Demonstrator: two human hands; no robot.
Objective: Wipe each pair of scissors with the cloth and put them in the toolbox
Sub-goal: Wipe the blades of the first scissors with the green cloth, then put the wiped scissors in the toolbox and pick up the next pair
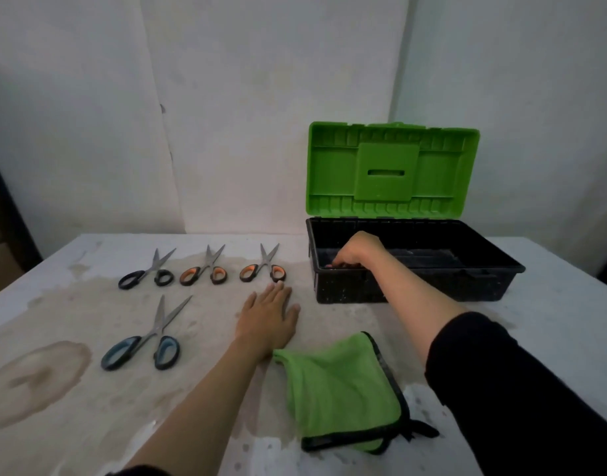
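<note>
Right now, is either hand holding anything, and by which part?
Left hand holds nothing; it lies flat and open on the table. Right hand is curled down inside the toolbox; whether it grips anything cannot be told.

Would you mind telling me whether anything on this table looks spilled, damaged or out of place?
Yes: the table carries brownish stains, with a ringed blotch at the left edge and a paler patch under the scissors. The scissors and cloth lie tidy.
</note>
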